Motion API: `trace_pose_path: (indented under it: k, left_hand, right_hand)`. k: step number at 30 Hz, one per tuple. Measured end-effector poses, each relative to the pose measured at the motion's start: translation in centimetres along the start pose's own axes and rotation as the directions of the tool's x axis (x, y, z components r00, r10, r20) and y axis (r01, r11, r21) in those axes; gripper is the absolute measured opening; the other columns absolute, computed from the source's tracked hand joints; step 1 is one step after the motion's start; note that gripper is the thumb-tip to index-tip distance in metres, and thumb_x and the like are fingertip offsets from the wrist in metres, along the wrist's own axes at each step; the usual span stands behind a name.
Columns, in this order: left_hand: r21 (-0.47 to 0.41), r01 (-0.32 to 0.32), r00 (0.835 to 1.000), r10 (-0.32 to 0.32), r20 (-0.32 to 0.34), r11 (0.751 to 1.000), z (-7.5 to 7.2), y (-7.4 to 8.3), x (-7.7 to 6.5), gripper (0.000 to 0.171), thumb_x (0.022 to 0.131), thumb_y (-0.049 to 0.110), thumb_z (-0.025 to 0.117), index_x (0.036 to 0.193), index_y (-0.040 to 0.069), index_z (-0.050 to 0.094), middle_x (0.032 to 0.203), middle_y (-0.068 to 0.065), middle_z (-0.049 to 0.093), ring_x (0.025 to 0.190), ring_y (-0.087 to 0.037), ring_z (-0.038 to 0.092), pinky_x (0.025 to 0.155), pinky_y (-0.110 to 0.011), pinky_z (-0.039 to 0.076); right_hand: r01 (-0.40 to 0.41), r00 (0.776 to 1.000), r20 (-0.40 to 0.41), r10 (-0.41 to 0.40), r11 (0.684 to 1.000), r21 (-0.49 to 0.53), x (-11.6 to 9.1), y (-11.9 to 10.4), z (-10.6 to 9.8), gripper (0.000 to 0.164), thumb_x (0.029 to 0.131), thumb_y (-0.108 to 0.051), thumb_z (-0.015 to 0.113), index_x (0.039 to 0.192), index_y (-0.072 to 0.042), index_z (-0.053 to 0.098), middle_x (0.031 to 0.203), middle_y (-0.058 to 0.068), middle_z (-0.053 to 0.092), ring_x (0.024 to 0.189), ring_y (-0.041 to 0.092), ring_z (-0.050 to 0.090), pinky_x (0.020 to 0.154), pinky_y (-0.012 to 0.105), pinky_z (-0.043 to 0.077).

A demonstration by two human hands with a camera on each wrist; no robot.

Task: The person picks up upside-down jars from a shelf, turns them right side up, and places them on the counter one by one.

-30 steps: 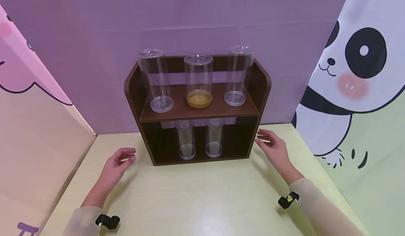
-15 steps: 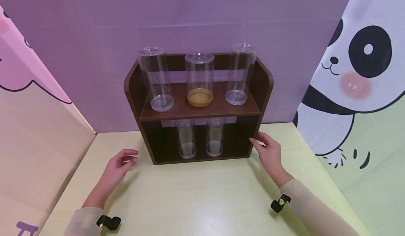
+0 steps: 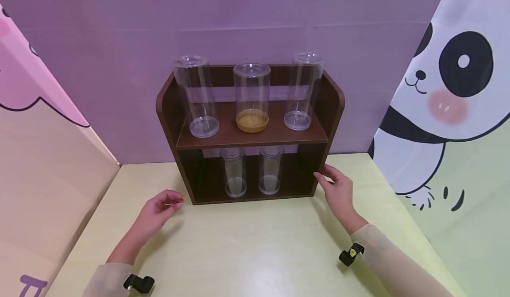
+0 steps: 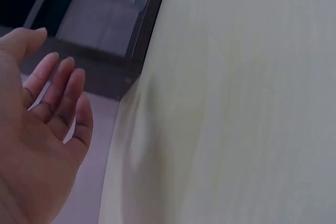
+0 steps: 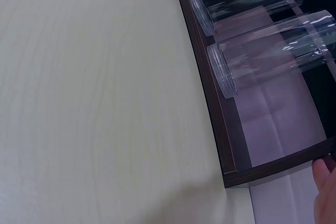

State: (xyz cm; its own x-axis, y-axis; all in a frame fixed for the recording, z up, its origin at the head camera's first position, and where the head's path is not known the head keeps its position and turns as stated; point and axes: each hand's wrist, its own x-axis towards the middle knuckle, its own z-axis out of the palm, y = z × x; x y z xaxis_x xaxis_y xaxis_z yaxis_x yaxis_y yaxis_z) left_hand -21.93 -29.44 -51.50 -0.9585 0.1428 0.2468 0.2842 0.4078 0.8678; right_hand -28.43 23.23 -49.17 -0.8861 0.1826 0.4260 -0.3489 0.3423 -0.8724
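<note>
A dark brown two-tier wooden shelf (image 3: 255,143) stands at the back of the table. Its top tier bears a clear cylindrical jar (image 3: 252,89) with a gold-coloured bottom, between two clear ones (image 3: 195,95) (image 3: 304,89). Two smaller clear jars (image 3: 235,171) (image 3: 272,168) stand on the lower tier. My right hand (image 3: 339,194) touches the shelf's right side panel, thumb at its front edge and fingers partly hidden along the outside. In the right wrist view the thumb (image 5: 321,176) meets that panel. Left of the shelf, my left hand (image 3: 161,210) holds nothing, fingers loosely bent near the lower left corner.
The pale wood-grain table (image 3: 247,248) stretches in front of the shelf. Behind it rises a purple backdrop (image 3: 255,13). A panda-printed panel (image 3: 450,106) borders the right side, and a pink-and-cream one (image 3: 44,155) borders the left.
My right hand has moved left and come against the shelf's right side panel. My left hand has moved right, closer to the shelf. The shelf and jars keep their arrangement.
</note>
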Motion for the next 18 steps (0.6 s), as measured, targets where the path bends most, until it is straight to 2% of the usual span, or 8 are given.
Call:
trace_pose_path:
  k: [5, 11, 15, 18]
  left_hand:
    - [-0.052, -0.064, 0.995, 0.068, 0.073, 0.997, 2.1, 1.1, -0.5, 0.021, 0.105, 0.0, 0.073, 0.126, -0.004, 0.07, 0.117, -0.027, 0.072, 0.102, -0.014, 0.071, 0.09, -0.019, 0.058]
    - [-0.112, -0.087, 0.986, 0.101, 0.129, 0.99, 5.7, 2.4, 0.3, 0.038, 0.101, -0.003, 0.077, 0.138, -0.003, 0.066, 0.129, -0.027, 0.07, 0.114, -0.038, 0.072, 0.098, -0.027, 0.061]
    - [-0.102, -0.059, 0.992, 0.07, 0.107, 0.993, 7.8, 3.1, 1.1, 0.049, 0.099, -0.001, 0.08, 0.144, -0.004, 0.06, 0.14, -0.023, 0.066, 0.126, -0.044, 0.066, 0.107, -0.042, 0.061]
    - [-0.079, -0.009, 0.997, 0.015, 0.075, 0.997, 9.2, 3.6, 1.9, 0.059, 0.099, 0.004, 0.083, 0.149, -0.004, 0.054, 0.149, -0.022, 0.061, 0.135, -0.041, 0.061, 0.114, -0.053, 0.055]
  right_hand:
    - [0.011, 1.0, -0.008, -0.011, 1.0, 0.01, -0.1, 0.1, 0.0, 0.025, 0.102, -0.01, 0.082, 0.126, -0.003, 0.081, 0.117, 0.018, 0.082, 0.103, 0.001, 0.073, 0.086, 0.013, 0.06]
    - [0.008, 1.0, -0.019, -0.008, 1.0, 0.022, 0.0, 0.0, 0.0, 0.026, 0.101, -0.008, 0.083, 0.126, -0.003, 0.082, 0.116, 0.019, 0.082, 0.101, -0.001, 0.072, 0.085, 0.012, 0.06]
    - [-0.012, 1.0, -0.016, 0.013, 1.0, 0.029, 0.0, -0.3, 0.1, 0.028, 0.101, -0.007, 0.083, 0.128, -0.001, 0.081, 0.118, 0.02, 0.081, 0.104, 0.007, 0.074, 0.085, 0.011, 0.058]
    - [-0.027, 0.999, -0.022, 0.027, 0.999, 0.018, -0.2, -1.1, 0.2, 0.028, 0.101, -0.003, 0.08, 0.129, 0.003, 0.079, 0.119, 0.023, 0.08, 0.108, 0.017, 0.074, 0.084, 0.009, 0.057]
